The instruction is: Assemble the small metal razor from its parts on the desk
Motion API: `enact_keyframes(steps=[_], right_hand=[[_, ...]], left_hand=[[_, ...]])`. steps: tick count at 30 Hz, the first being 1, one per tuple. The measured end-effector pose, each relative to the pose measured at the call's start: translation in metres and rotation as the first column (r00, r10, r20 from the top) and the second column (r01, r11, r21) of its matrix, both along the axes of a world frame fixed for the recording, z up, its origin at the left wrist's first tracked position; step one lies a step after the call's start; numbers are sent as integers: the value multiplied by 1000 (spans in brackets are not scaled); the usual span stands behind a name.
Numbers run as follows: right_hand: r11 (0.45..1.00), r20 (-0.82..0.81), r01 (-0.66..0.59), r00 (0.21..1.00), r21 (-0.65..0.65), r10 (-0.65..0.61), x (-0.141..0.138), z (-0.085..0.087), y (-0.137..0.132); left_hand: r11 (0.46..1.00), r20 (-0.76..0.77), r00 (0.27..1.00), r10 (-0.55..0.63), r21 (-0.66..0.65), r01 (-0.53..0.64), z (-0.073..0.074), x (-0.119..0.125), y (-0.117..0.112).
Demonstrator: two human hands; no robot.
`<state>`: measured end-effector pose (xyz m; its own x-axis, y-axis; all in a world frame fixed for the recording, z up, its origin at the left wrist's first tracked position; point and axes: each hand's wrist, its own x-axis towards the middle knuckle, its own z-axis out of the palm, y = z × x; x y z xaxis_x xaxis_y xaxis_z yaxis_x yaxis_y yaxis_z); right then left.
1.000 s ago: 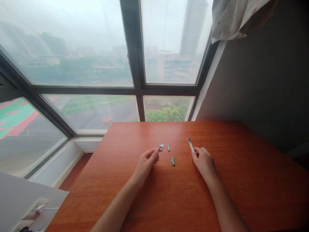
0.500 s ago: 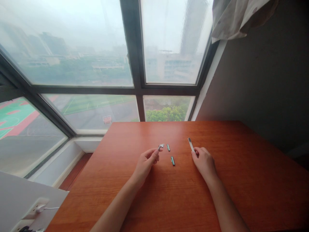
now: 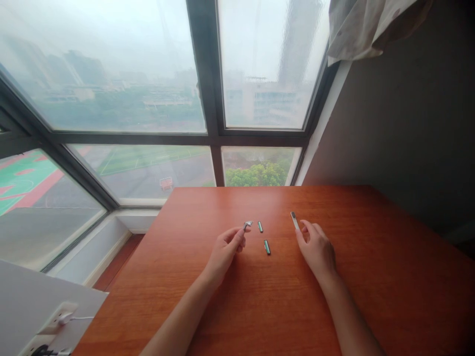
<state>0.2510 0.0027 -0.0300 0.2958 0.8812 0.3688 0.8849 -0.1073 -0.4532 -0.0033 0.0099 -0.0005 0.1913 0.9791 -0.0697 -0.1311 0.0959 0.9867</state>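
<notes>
My left hand (image 3: 230, 248) is closed around a razor handle (image 3: 247, 224). The handle's bare silver head sticks out past my thumb and fingertips, while the rest is hidden in the hand. To the right of it, two razor cartridges (image 3: 260, 226) lie on the wooden table, the nearer cartridge (image 3: 267, 247) slightly larger to the eye. My right hand (image 3: 316, 245) rests at a slim pale stick with a dark end (image 3: 294, 220), its thumb and fingers parted. The stick lies on the table and its near end is hidden behind the thumb.
The reddish-brown table (image 3: 237, 306) reaches to the window frame (image 3: 213, 141). A dark wall (image 3: 401, 133) and a hanging curtain (image 3: 365, 29) are on the right. At lower left, a plug (image 3: 65, 318) sits in a wall socket.
My right hand's fingers have opened away from the pale stick, which now lies by the thumb. My left hand still holds the razor handle. The view has shifted slightly.
</notes>
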Motion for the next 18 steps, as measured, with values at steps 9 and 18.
enact_keyframes(steps=[9,18], right_hand=[[859,-153,-512,850,-12,504,-25,19,-4],[801,-100,-569,822,-184,561,-44,27,15]], left_hand=[[1000,13,1000,-23,3,23,-3,0,0],[1000,11,1000,-1,-30,1,-1,2,0]])
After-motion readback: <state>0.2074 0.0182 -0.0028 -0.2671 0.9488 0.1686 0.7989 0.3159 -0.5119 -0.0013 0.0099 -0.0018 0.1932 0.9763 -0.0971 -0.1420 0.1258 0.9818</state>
